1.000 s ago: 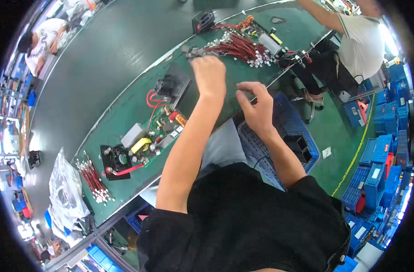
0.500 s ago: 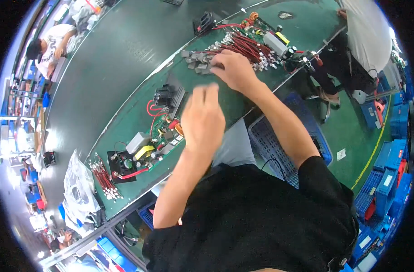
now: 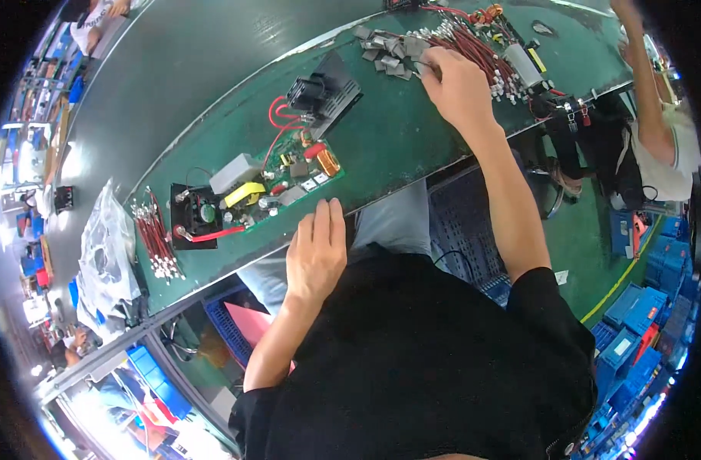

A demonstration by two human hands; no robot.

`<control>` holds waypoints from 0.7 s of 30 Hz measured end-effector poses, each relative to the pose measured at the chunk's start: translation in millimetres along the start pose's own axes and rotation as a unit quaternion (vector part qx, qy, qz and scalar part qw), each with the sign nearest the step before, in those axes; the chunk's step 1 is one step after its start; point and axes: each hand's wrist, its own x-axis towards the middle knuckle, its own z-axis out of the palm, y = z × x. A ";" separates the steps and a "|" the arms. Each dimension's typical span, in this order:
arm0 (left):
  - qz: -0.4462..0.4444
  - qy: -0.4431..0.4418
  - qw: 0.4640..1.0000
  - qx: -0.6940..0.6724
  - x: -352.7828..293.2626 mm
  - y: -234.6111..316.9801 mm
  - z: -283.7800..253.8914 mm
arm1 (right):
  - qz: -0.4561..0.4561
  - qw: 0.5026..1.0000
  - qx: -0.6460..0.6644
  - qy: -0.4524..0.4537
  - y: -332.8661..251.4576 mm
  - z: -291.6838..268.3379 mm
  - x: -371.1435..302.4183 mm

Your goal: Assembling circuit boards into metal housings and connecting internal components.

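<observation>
My left hand (image 3: 317,251) lies flat at the near edge of the green bench (image 3: 396,138), fingers together and extended, holding nothing, just below a green circuit board (image 3: 278,184) with a yellow part, a copper coil and red wires. My right hand (image 3: 458,84) reaches far across the bench to a pile of small grey square pads (image 3: 389,47), its fingertips pinched at the pile's right edge; whether a pad is between them is hidden. A bundle of red wires with white ends (image 3: 481,46) lies right beside that hand.
A black fan module (image 3: 193,218) and a black finned block (image 3: 324,93) join the board. More red leads (image 3: 155,238) and a clear plastic bag (image 3: 105,253) lie at the left. Another person (image 3: 657,130) stands at the right. Blue crates (image 3: 634,337) sit on the floor.
My left hand has drawn back from the far side of the bench to its near edge. My right hand has reached forward to the grey pads.
</observation>
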 end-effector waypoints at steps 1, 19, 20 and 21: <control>-0.003 0.000 1.000 -0.004 0.3 -0.8 -3.9 | -0.005 0.999 0.044 0.011 4.9 -1.0 0.2; -0.110 0.078 0.935 -0.329 -2.3 -36.5 -21.3 | 0.308 0.877 0.369 0.015 -3.8 -33.0 -9.3; -0.093 0.076 0.939 -0.321 2.4 -43.8 -23.0 | 0.301 0.896 0.324 0.040 -4.7 -31.9 -10.3; -0.093 0.075 0.939 -0.322 7.8 -47.4 -25.7 | 0.301 0.896 0.324 0.039 -6.4 -32.3 -11.8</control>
